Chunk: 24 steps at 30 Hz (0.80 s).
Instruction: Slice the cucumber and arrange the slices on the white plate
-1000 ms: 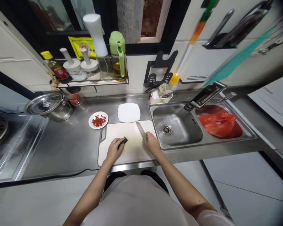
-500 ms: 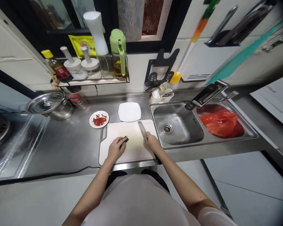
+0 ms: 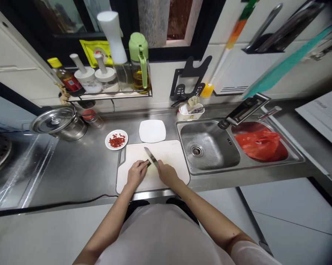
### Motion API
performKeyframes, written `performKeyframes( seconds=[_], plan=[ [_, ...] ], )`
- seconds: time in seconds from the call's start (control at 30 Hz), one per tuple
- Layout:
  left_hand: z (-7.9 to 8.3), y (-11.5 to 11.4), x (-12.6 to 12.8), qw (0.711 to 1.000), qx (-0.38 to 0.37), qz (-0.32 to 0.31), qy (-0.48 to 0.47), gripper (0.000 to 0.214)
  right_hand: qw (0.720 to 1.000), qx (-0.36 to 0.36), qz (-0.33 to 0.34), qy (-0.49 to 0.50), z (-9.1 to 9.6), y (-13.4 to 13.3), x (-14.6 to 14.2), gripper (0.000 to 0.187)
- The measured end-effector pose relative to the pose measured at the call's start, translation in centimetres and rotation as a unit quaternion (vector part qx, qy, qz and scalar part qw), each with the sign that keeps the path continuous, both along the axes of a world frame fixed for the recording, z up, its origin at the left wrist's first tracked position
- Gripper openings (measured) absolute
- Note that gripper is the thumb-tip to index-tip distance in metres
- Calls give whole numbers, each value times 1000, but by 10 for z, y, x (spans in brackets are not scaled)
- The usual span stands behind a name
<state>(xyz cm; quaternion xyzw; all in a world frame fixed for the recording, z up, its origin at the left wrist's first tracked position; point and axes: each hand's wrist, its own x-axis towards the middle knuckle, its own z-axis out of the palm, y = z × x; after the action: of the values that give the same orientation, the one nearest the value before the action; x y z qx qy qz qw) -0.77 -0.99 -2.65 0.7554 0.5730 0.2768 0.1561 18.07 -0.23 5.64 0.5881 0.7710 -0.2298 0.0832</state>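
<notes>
My left hand (image 3: 136, 172) rests on the white cutting board (image 3: 133, 150) with its fingers closed on a small dark green piece (image 3: 148, 163), perhaps a vegetable. Only the piece's right end shows; the fingers cover the rest. My right hand (image 3: 168, 173) grips a kitchen knife (image 3: 151, 156) by its handle, which the hand hides. The blade slants up and to the left across the board, just at the right end of the green piece. Whether the edge touches the piece, I cannot tell.
Behind the board stand a white square plate (image 3: 152, 131) and a small plate (image 3: 116, 140) of red berries. To the right is a steel sink (image 3: 207, 145) with a red plastic bag (image 3: 258, 143) in its second basin. A lidded pot (image 3: 59, 123) stands at left.
My right hand has brought the knife left across the board, from the board's right side to the green piece. My left hand has stayed in place.
</notes>
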Motion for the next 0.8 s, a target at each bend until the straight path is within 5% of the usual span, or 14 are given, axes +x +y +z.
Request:
performKeyframes(
  seconds=[0.8],
  plan=[
    [-9, 1, -1, 1000, 0, -11, -10, 32, 999, 14, 40, -32, -8, -8, -13, 40]
  ],
)
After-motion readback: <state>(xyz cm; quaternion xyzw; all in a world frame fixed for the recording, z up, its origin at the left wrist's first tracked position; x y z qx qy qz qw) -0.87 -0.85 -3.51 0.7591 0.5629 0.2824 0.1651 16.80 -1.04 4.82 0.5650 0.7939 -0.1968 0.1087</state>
